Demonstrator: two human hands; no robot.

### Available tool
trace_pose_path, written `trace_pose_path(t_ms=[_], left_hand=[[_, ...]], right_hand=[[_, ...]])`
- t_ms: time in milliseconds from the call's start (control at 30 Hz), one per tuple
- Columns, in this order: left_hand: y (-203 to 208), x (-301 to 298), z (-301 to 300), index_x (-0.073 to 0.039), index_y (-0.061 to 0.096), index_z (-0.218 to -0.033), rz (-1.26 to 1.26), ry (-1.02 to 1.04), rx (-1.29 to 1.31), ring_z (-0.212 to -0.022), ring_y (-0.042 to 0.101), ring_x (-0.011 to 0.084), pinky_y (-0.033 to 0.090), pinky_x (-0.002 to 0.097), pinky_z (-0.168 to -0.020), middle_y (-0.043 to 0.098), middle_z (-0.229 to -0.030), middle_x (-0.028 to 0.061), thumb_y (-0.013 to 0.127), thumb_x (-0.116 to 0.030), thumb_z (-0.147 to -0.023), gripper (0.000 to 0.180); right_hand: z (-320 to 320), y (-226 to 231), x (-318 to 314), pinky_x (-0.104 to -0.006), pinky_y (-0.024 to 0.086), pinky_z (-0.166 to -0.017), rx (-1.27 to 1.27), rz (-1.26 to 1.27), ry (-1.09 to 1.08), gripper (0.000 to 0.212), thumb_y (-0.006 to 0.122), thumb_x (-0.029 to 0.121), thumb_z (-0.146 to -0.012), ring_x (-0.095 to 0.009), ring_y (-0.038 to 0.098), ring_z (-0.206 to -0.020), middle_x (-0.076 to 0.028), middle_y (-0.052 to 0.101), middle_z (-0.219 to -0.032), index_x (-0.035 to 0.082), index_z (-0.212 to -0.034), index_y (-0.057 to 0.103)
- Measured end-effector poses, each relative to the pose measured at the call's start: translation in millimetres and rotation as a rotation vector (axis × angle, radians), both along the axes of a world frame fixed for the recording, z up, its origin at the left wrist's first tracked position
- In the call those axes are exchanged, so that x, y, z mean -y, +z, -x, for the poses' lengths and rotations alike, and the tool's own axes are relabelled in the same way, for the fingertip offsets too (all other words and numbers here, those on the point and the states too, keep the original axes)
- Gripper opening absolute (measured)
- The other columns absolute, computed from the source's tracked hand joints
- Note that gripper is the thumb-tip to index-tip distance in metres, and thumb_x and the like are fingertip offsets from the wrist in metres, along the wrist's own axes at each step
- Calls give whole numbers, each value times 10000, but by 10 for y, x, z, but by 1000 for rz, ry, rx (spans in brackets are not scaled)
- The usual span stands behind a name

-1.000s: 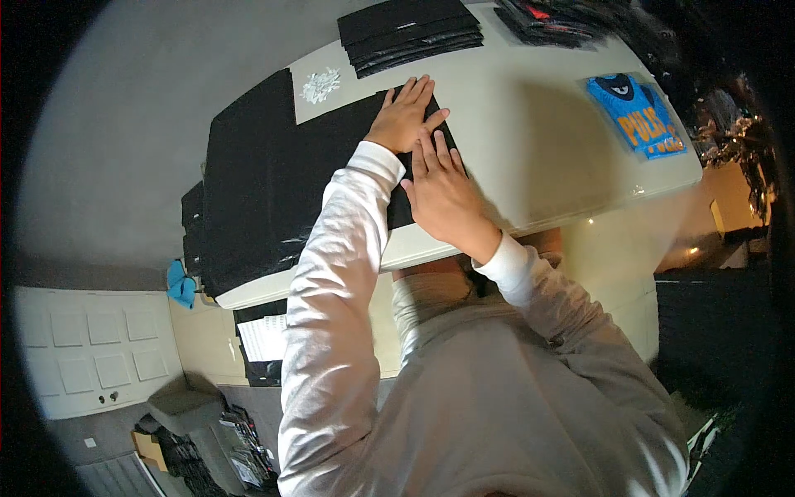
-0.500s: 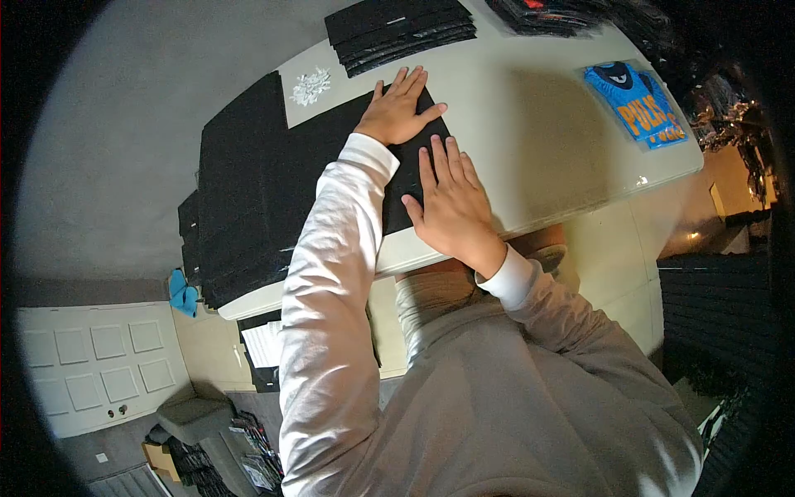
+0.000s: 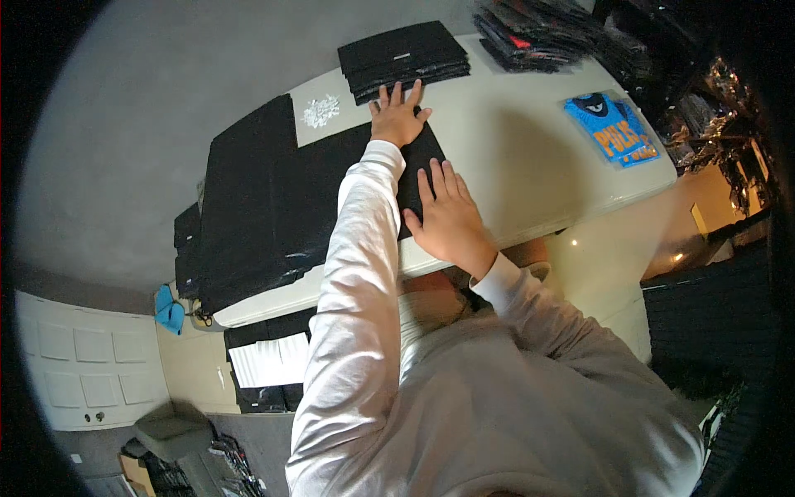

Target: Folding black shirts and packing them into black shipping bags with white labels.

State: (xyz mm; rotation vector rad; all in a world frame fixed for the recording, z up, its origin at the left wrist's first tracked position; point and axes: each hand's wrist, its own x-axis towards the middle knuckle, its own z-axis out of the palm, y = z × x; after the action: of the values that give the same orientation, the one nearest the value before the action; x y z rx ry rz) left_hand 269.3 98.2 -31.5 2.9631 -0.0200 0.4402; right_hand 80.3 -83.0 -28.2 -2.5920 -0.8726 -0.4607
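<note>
Stretching farther up the table (image 3: 509, 95) than half a second ago, my left hand (image 3: 397, 124) is reaching the near edge of the black stack (image 3: 406, 54). Black cloth (image 3: 240, 207) is lying mostly to the left of both my hands, its long axis running left to right. My left hand, fingers spread wide, is nearer its far right corner; my right hand (image 3: 451, 219), flat and holding nothing, is covering its right edge. White slips (image 3: 320, 111) are lying beyond the cloth.
</note>
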Motion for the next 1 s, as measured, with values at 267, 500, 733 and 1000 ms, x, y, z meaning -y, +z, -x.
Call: trace_pose_path(t_ms=[267, 500, 733, 1000], left_hand=[[121, 85, -83, -299, 608, -1377, -28, 58, 320, -1150, 474, 341, 381, 507, -939, 503, -1221, 138, 752, -488, -868, 562], [254, 23, -105, -219, 613, -1273, 70, 82, 337, -1166, 495, 349, 387, 541, -936, 538, -1209, 132, 704, -484, -919, 451], [799, -149, 1057, -40, 720, -1007, 411, -62, 301, -890, 701, 383, 542, 469, -804, 713, -965, 194, 630, -251, -985, 231], [435, 804, 2654, -42, 784, -1012, 373, -271, 263, -980, 638, 320, 522, 421, -857, 708, -1047, 112, 744, -151, -869, 185]], right_hand=[[81, 93, 28, -498, 258, -1236, -60, 16, -19, 734, 566, 428, -971, -446, 317, -1498, -317, 380, -1572, -76, -1490, 444], [27, 90, 15, -477, 236, -1241, -71, -11, 9, 754, 576, 444, -957, -449, 320, -1489, -323, 378, -1572, -95, -1470, 461], [-448, 193, 305, -442, 424, -1128, -390, -641, 77, 552, 698, 326, -921, -404, 536, -1340, -273, 583, -1412, -45, -1324, 627], [-1040, 152, 123, -469, 546, -887, -363, -283, -114, 410, 728, 343, -903, -430, 700, -978, -255, 735, -980, -44, -1037, 745]])
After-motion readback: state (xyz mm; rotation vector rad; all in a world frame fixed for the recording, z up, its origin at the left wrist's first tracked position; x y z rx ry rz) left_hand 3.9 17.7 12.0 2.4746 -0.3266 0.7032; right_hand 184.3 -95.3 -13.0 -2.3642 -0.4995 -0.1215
